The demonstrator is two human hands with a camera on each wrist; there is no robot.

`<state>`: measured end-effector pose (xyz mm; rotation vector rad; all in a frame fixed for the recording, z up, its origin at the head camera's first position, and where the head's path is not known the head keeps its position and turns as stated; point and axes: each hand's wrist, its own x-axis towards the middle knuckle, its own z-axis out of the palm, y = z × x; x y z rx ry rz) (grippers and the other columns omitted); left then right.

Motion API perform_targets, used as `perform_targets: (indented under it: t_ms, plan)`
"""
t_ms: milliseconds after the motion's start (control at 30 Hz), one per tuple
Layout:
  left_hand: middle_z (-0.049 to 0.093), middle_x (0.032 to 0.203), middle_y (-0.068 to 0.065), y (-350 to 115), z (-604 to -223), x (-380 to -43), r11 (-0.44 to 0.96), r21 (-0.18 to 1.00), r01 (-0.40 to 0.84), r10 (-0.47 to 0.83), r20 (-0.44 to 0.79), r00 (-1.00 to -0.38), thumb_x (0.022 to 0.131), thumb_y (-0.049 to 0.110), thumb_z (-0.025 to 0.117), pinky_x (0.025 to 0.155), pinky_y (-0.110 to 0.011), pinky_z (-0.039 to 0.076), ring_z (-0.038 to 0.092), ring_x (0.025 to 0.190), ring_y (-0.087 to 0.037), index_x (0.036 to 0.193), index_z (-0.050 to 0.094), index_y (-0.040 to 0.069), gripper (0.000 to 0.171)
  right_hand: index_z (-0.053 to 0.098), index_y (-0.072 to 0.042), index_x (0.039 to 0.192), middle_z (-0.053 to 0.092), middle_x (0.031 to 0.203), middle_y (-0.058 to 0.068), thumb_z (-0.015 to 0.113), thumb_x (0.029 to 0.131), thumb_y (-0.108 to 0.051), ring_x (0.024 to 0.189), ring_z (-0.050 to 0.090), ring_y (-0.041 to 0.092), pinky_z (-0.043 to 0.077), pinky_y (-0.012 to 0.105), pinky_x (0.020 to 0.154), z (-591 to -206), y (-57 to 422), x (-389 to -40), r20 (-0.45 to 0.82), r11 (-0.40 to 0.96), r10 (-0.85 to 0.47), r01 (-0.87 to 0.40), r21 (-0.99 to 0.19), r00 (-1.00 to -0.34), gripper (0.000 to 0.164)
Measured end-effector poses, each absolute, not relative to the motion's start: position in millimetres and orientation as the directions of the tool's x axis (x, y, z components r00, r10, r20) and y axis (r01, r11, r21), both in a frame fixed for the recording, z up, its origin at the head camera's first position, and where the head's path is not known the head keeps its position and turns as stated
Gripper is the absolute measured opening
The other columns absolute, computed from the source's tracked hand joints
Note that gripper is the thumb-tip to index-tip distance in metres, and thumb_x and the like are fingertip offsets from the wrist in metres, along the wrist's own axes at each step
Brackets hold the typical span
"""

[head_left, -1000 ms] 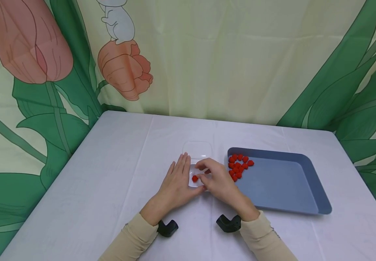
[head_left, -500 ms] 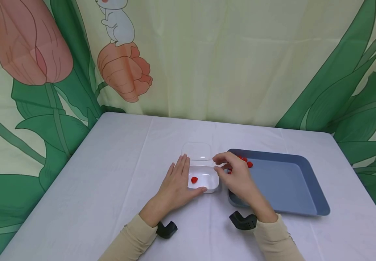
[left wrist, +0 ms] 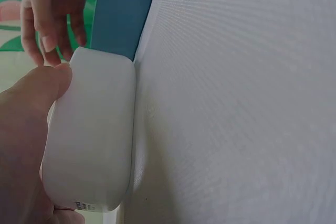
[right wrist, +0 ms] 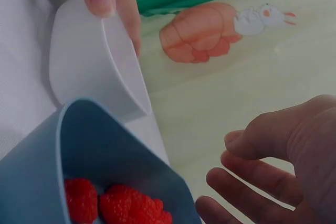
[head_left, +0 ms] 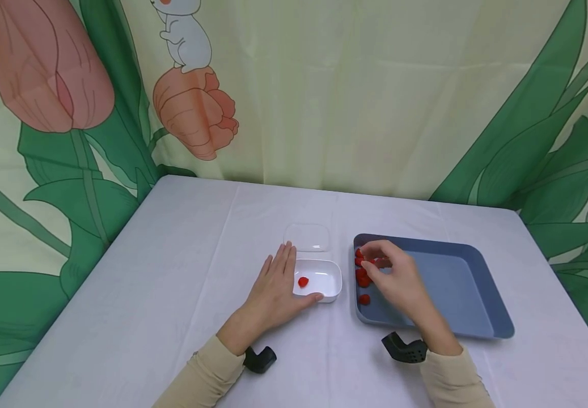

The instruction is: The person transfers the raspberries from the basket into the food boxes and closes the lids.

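Note:
My left hand (head_left: 271, 290) holds a small white container (head_left: 324, 277) at its left side, fingers lying along it and thumb on its near edge. Inside lies one raspberry (head_left: 303, 281). In the left wrist view, the thumb rests on the container's rim (left wrist: 94, 129). Over the left end of a blue-grey tray (head_left: 441, 289), my right hand (head_left: 398, 277) hovers with fingers apart and nothing between them. Several raspberries (head_left: 364, 299) lie along that end, some hidden by the hand. Their bumpy surface shows in the right wrist view, where raspberries (right wrist: 128, 205) sit in the tray corner (right wrist: 84, 135).
A clear lid (head_left: 306, 237) lies flat just behind the white container. The table (head_left: 171, 272) has a white cloth. A printed curtain (head_left: 350, 96) hangs along its far edge. Each wrist carries a black camera mount (head_left: 260, 360).
My right hand has moved right from the white container to the tray, leaving the raspberry in the container. The left hand has stayed in place.

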<state>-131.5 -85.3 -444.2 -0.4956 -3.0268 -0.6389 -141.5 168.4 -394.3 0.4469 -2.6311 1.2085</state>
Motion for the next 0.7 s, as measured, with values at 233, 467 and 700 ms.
perform_targets:
  t_ms: [233,467,700]
  plan:
    - [0.019,0.166,-0.013,-84.6,-443.8,-131.4,0.866,0.394,0.309,0.304,0.077,-0.949,0.084,0.070,0.060,0.125,-0.049,0.017,0.015,0.155,-0.027,0.157,0.017,0.001,0.109,0.065,-0.006,0.112,0.070,0.105,0.010,0.071,0.088,-0.002,0.095,0.064,0.018,0.058,0.030,0.078,-399.6,181.8,-138.0,0.240,0.650,-0.188,-0.304,-0.697,-0.952,0.025]
    - [0.017,0.166,-0.012,-84.6,-444.0,-132.0,0.867,0.401,0.296,0.299,0.057,-0.953,0.084,0.071,0.059,0.126,-0.048,0.015,0.013,0.155,-0.026,0.158,0.015,0.002,0.110,0.065,-0.005,0.112,0.071,0.100,0.006,0.071,0.086,0.000,0.088,0.066,0.016,0.058,0.027,0.077,-409.4,187.5,-140.0,0.148,0.670,-0.251,-0.282,-0.687,-0.957,0.027]
    - [0.016,0.167,-0.011,-83.7,-445.0,-133.2,0.868,0.402,0.291,0.297,0.051,-0.954,0.084,0.071,0.058,0.126,-0.048,0.015,0.013,0.155,-0.025,0.158,0.014,0.003,0.110,0.065,-0.006,0.109,0.070,0.096,0.005,0.070,0.085,0.003,0.085,0.066,0.014,0.056,0.024,0.072,-413.4,190.8,-140.4,0.075,0.668,-0.320,-0.281,-0.689,-0.944,0.026]
